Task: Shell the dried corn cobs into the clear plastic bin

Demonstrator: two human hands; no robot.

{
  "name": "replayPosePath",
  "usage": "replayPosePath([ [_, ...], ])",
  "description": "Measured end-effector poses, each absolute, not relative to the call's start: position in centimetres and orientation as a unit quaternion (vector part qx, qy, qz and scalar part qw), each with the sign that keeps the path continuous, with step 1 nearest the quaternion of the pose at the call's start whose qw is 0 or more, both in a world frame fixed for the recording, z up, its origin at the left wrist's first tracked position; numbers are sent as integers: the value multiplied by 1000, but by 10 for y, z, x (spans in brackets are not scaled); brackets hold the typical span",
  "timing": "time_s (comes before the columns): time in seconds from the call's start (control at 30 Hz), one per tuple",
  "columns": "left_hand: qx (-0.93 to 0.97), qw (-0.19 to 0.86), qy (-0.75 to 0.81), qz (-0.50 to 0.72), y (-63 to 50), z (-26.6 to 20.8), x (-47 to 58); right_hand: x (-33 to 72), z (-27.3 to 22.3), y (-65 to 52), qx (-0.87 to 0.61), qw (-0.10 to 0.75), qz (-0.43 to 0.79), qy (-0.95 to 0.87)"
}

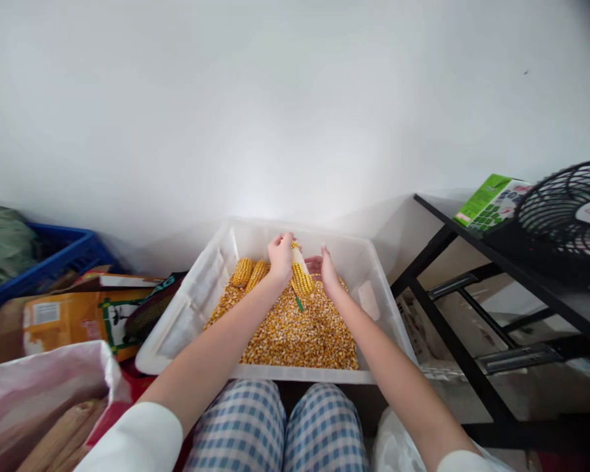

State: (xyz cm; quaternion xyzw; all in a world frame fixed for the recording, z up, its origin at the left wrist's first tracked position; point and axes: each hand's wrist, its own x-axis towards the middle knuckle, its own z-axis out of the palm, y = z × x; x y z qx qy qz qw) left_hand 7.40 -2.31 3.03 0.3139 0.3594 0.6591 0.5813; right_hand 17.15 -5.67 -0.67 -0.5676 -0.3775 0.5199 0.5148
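A partly stripped corn cob [302, 282] is held above the heap of kernels, its pale core bare at the top and yellow kernels still on its lower part. My left hand [281, 254] is closed around the upper end of the cob. To the right of the cob, my right hand [328, 270] is open, palm turned towards it; I cannot tell if the fingers touch it. Loose corn kernels [295, 337] fill much of the translucent plastic bin [177, 328]. Whole corn ears [243, 272] lie at its back left. A green strip [299, 303] shows just below the cob.
Left of the bin are a white-and-red sack [44, 373], an orange package [73, 321] and a blue crate [63, 259]. On the right, a black table [491, 249] carries a fan [560, 216] and a green box [491, 200]. Behind rises a white wall [295, 111].
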Motion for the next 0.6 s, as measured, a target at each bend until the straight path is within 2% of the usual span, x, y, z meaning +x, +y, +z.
replayPosePath([
  [0.17,259,587,377,668,-14,26,64,143,-5,-75,-515,507,407,-558],
  [0.43,244,580,393,671,-14,10,66,132,-20,-78,-618,494,353,-500],
  [0.5,240,581,398,668,-13,7,68,133,-22,-74,-624,510,359,-470],
  [0.6,235,583,407,662,-10,6,69,137,-21,-70,-572,515,457,-446],
])
